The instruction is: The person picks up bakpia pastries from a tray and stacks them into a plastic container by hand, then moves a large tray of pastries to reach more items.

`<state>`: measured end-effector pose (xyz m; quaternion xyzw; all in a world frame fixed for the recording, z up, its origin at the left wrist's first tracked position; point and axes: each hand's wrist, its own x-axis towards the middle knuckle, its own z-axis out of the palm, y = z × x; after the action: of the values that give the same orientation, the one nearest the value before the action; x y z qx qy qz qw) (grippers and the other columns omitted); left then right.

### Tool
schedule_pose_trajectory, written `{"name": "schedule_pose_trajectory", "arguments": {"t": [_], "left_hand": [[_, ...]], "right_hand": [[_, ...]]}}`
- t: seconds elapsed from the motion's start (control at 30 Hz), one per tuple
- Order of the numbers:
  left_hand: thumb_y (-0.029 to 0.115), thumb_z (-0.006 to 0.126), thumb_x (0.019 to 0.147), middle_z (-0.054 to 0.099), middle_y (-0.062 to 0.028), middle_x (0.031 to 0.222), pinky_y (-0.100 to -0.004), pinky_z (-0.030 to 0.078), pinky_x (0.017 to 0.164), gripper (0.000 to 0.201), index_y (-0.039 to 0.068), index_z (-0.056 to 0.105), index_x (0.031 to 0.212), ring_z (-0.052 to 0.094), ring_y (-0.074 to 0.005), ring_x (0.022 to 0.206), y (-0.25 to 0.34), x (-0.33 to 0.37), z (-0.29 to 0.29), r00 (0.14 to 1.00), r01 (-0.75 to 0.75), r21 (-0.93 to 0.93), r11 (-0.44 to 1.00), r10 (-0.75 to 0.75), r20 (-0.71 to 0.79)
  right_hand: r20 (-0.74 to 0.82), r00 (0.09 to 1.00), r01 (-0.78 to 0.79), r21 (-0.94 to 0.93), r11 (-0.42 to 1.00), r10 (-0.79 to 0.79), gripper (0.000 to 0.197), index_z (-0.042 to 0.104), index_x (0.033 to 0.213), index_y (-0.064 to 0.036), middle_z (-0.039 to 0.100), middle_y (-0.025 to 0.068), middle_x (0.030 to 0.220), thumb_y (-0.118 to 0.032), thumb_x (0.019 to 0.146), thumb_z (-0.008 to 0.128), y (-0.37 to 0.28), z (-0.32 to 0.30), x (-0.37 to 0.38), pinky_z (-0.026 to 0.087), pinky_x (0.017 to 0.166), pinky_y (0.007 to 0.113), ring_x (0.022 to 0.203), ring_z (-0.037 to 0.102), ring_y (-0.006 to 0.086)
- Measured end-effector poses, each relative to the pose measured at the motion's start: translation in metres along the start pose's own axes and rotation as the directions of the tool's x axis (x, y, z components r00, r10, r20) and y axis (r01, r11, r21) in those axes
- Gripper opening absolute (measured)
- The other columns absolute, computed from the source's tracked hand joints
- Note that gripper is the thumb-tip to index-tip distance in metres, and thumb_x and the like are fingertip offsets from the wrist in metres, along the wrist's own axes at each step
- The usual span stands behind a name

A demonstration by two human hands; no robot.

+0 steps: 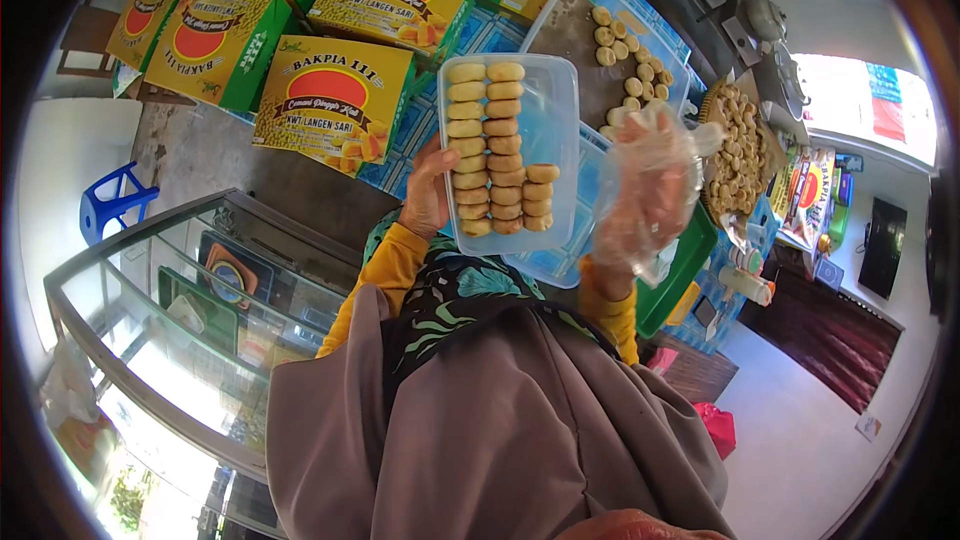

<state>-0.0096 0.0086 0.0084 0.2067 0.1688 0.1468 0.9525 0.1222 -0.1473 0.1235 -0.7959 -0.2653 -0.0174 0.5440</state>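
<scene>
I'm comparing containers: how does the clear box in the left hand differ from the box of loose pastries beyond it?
The held box has pastries in neat columns; the far box has them scattered. The left hand grips the held box, while the gloved right hand partly blocks the far box. The held box's bare part looks blue, the far box's brown. Both show bare space.

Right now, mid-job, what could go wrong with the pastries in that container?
The shortest column of small round golden-brown pastries has bare floor beside it in the clear rectangular plastic container, so a tilt could spread it. The bare left hand grips the container's left side, close to the pastries, and might brush them. The loose, baggy clear plastic glove on the right hand might snag on something.
</scene>
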Motion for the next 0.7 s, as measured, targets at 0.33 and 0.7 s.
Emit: {"name": "schedule_pose_trajectory", "arguments": {"t": [0.33,0.7], "left_hand": [[0.035,0.059,0.082,0.049,-0.0155,0.132,-0.0395,0.04,0.104,0.07,-0.002,0.037,0.137,0.05,-0.0268,0.121,-0.004,0.005,-0.004,1.0,0.013,-0.039,0.999,-0.013,0.0],[0.039,0.063,0.08,0.053,-0.0178,0.127,-0.0421,0.046,0.098,0.071,-0.003,0.041,0.134,0.056,-0.0322,0.113,-0.006,0.014,0.003,1.0,-0.016,-0.01,1.0,0.016,0.014]], "right_hand": [[0.24,0.932,-0.363,0.566,0.74,0.273,0.037,0.058,0.119,0.0034,0.066,0.0142,0.106,-0.017,0.088,0.063,0.018,-0.013,-0.019,0.05,0.085,0.033,0.093,0.064,0.0229],[0.437,0.891,0.339,-0.461,0.82,-0.122,0.052,0.054,0.122,-0.0031,0.058,0.0146,0.103,-0.001,0.07,0.059,-0.008,0.017,-0.033,0.051,0.078,0.043,0.092,0.059,0.033]]}}
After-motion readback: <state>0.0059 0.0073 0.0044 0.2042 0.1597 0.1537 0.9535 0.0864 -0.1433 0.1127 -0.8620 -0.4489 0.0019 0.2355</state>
